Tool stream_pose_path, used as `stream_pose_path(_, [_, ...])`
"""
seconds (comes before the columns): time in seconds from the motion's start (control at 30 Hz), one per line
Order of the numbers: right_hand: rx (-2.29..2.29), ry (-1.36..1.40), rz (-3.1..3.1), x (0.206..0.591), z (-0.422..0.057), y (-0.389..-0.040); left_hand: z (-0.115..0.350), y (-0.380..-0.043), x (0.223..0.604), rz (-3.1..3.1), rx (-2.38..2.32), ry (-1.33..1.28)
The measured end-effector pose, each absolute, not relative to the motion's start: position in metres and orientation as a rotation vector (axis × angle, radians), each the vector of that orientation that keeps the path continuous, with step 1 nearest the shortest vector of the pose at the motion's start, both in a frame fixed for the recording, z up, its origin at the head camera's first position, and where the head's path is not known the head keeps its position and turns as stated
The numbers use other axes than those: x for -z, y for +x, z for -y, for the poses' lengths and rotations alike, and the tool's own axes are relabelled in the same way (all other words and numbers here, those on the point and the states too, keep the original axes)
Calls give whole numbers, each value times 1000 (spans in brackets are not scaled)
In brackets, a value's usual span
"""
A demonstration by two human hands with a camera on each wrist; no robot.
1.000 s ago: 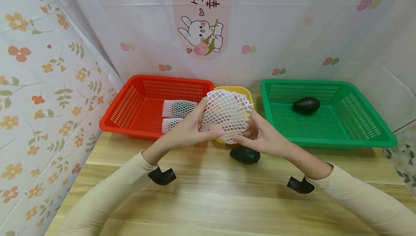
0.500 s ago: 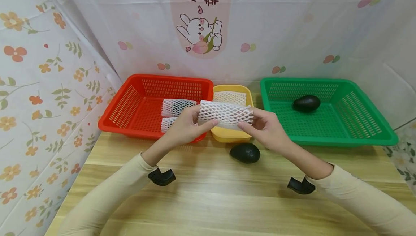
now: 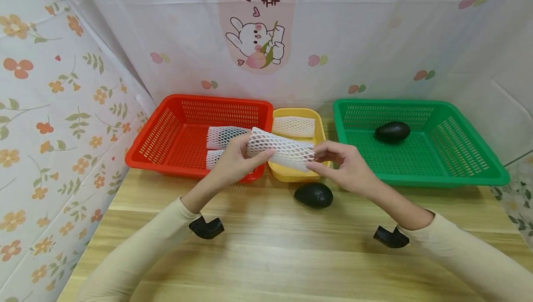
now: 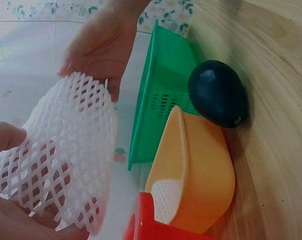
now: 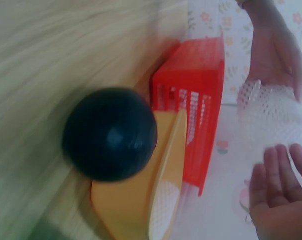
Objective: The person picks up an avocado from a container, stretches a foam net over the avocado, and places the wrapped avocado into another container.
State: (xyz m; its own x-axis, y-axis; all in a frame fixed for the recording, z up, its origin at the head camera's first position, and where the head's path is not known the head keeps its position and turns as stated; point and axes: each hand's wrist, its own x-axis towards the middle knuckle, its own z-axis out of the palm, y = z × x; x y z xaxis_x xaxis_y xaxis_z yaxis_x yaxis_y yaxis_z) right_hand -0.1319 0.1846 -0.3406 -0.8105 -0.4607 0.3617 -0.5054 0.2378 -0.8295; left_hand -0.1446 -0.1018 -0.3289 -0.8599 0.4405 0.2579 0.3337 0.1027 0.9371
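Note:
A white foam net sleeve [image 3: 280, 149] is held up over the yellow bin [image 3: 291, 172], tilted down to the right. My left hand [image 3: 235, 161] grips its left end, thumb on the near side. At the other end is my right hand [image 3: 343, 163], its fingertips right at the mesh edge; in the right wrist view its fingers [image 5: 275, 175] lie fairly straight and spread. On the table in front of the bin lies a dark avocado [image 3: 313, 195]. Another flat net sleeve [image 3: 293, 126] rests inside the bin.
To the left stands a red basket [image 3: 151, 147] with two dark, net-covered things [image 3: 226, 136] in it. A green basket [image 3: 420, 179] on the right holds one avocado [image 3: 393, 132]. A printed cloth [image 3: 354, 38] hangs behind the baskets.
The sleeve was spread wide between both hands, then narrowed into a level tube, and now tilts with its right end lower. The right hand has shifted slightly toward its edge.

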Motion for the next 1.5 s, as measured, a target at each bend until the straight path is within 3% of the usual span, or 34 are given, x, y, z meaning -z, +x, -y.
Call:
stream_pose_path(0.4, [-949,1176,2856,346,-213,-130,108,-148,332,-2300,-1917,784])
stream_pose_path(1.5, [-725,1291,2938,360,-216,-118,110,-149,330,-2279,-2086,766])
